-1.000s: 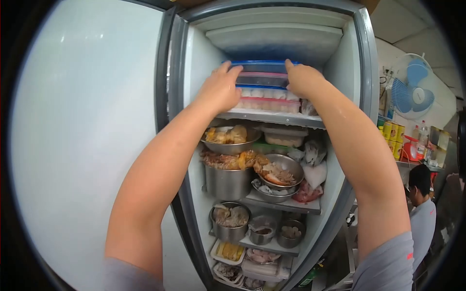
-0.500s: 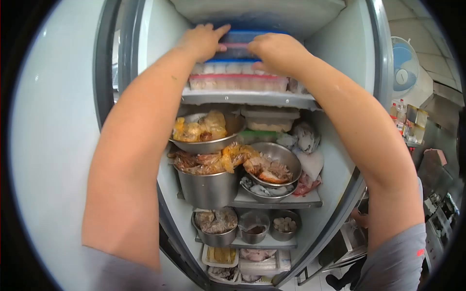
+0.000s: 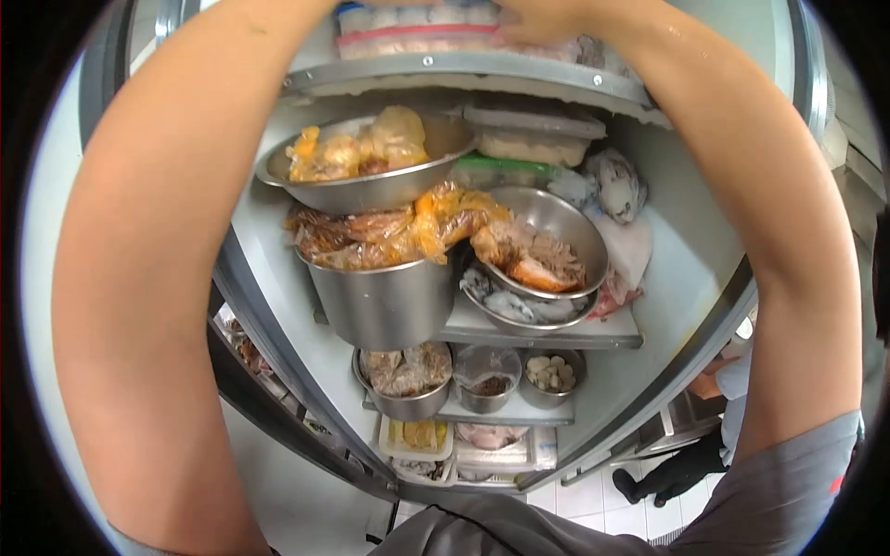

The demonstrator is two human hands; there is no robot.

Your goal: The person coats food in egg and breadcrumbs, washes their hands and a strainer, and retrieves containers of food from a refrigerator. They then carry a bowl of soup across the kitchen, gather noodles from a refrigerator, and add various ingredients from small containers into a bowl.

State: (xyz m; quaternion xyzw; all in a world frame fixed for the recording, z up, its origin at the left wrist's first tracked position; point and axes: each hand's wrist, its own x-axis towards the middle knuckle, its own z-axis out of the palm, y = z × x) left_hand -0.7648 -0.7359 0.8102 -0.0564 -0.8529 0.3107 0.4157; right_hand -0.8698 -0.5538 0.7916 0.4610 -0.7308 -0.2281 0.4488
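At the top edge, my right hand (image 3: pixel 547 20) is partly cut off, its visible fingers beside the stacked food containers on the upper shelf. Whether those fingers grip anything is not clear. My left forearm (image 3: pixel 185 157) runs up past the top edge, and that hand is out of frame. Between my arms sits a clear container with a pink-red rim (image 3: pixel 417 42). Above it, a container with a blue edge (image 3: pixel 357 18) shows pale contents and is cropped by the frame.
The shelf edge (image 3: pixel 445 67) crosses below the containers. Lower down are a steel bowl of bagged food (image 3: pixel 371 190), a deep steel pot (image 3: pixel 380 301) and a bowl of cooked meat (image 3: pixel 593 246). Another person's dark-trousered leg (image 3: pixel 681 473) shows at lower right, outside the fridge.
The view has tipped downward, so the upper shelf and my hands sit higher in frame. My left hand has passed out of view. The lower bowls look larger.
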